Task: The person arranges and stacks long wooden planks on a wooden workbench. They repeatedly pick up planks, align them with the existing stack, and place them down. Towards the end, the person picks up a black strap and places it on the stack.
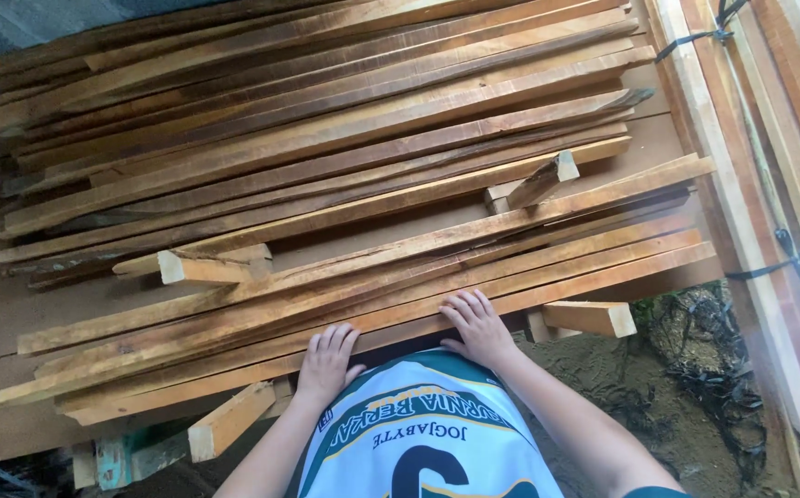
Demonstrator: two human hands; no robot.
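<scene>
Both my hands rest flat on the near edge of a stack of long reddish-brown wooden slats [345, 175]. My left hand [326, 361] lies palm down with fingers spread on the nearest slat [234, 364]. Further right, my right hand [476, 325] presses on the same slat, its fingers spread too. Neither hand grips anything. The slats lie roughly parallel, sloping up to the right, on a flat brown board [13, 304]. My white and green shirt fills the bottom centre.
Short wooden blocks [205, 268] [543, 182] lie among the slats as spacers. Other blocks [230, 420] [590, 317] stick out under the near edge. Pale strapped timber [759, 203] runs along the right side. Dark ground with debris [695, 360] lies at lower right.
</scene>
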